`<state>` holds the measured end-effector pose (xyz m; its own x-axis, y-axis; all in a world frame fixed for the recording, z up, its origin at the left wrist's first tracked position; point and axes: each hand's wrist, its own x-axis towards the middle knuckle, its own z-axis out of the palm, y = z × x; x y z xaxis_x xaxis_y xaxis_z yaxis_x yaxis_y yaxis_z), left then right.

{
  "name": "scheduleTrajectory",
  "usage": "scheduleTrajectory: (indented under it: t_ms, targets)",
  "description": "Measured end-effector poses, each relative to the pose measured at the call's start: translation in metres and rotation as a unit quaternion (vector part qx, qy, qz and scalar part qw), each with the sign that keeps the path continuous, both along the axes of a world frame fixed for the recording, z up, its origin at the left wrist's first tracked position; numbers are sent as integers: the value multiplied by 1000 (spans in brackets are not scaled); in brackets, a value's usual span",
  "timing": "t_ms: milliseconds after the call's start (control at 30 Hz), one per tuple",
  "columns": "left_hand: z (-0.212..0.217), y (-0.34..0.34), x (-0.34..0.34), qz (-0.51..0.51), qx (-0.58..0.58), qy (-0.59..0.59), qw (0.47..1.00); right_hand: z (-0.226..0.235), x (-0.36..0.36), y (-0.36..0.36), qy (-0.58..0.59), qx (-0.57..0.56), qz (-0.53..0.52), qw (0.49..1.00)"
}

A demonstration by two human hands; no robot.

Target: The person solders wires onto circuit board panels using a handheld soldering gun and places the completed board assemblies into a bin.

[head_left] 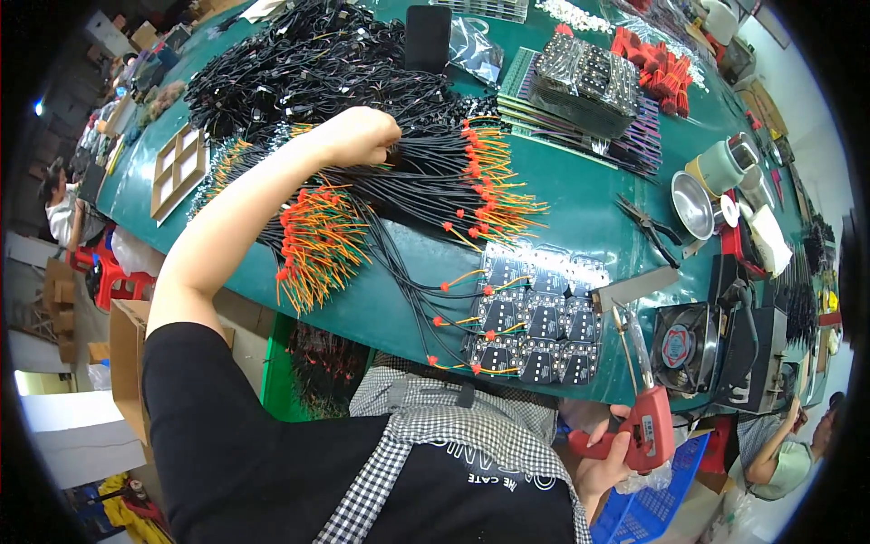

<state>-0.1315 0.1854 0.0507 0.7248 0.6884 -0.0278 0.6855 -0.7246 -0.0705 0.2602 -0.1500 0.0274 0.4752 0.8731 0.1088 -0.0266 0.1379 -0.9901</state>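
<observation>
Red pistol-grip soldering gun (645,426) sits in my right hand (605,467), fingers wrapped round the grip, its metal tip angled up toward the table edge. My left hand (362,136) reaches far out, clenched round a bundle of black wires with red and orange ends (453,177). Between the two hands lies a panel of small black circuit boards (536,313), near the front edge, several already carrying wires with orange leads.

Judgement: picking a fresh wire from the bundle; soldering is paused. Next move calls for drawing one wire free without dragging its neighbours, laying its bare end on a pad, then bringing the tip in.

Surface: dark green tabletop (580,195), crowded. Black pliers (651,227) and a steel cup (693,204) lie right of the panel; a small black fan (681,344) stands beside the gun. Another person sits at far right, low.
</observation>
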Motion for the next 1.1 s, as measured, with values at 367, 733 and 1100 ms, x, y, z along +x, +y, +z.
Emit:
scheduleTrajectory:
  t_ms: [367, 733, 1100]
  targets:
    - [-15, 32, -44, 38, -145, -317, 937, 2, -2, 1, 23, 29, 7, 999]
    - [-12, 11, -27, 244, -140, -199, 939, 6, -4, 0, 54, 6, -15, 998]
    - [-22, 25, -21, 224, -55, -286, 930, 8, -6, 1, 76, 23, -23, 997]
